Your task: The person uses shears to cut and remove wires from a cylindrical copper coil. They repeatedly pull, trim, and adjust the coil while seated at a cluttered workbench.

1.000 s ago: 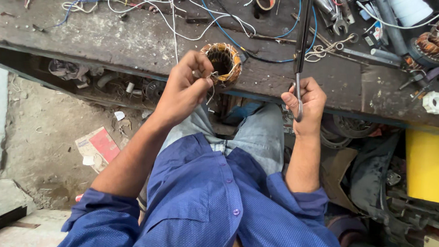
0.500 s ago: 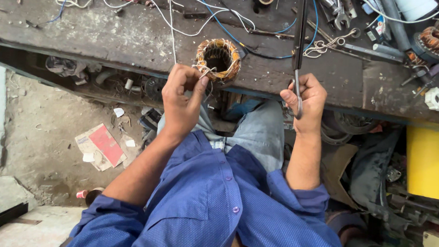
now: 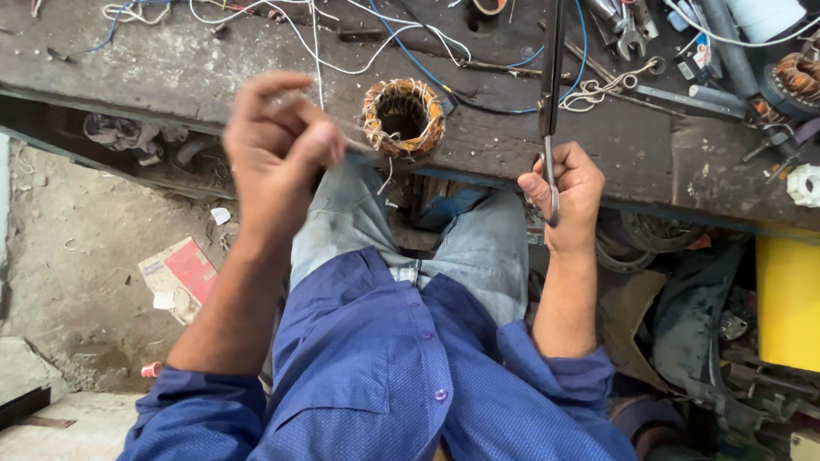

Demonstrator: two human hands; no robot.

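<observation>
A round motor stator (image 3: 403,117) with copper windings stands near the front edge of a dirty workbench (image 3: 159,72). My left hand (image 3: 275,151), blurred by motion, is raised to its left and pinches a thin wire that runs to the stator. My right hand (image 3: 564,186) rests at the bench edge, closed on a pair of long scissors (image 3: 550,98) whose blades point away from me.
White and blue wires (image 3: 345,34) lie tangled over the bench. Another wound coil (image 3: 804,77), pliers and a white plastic gear (image 3: 808,185) sit at the right. A yellow container (image 3: 801,303) stands below right. A red carton (image 3: 179,276) lies on the dirt floor.
My left hand has pulled back left and up from the stator, drawing the wire out. My right hand stays put with the scissors.
</observation>
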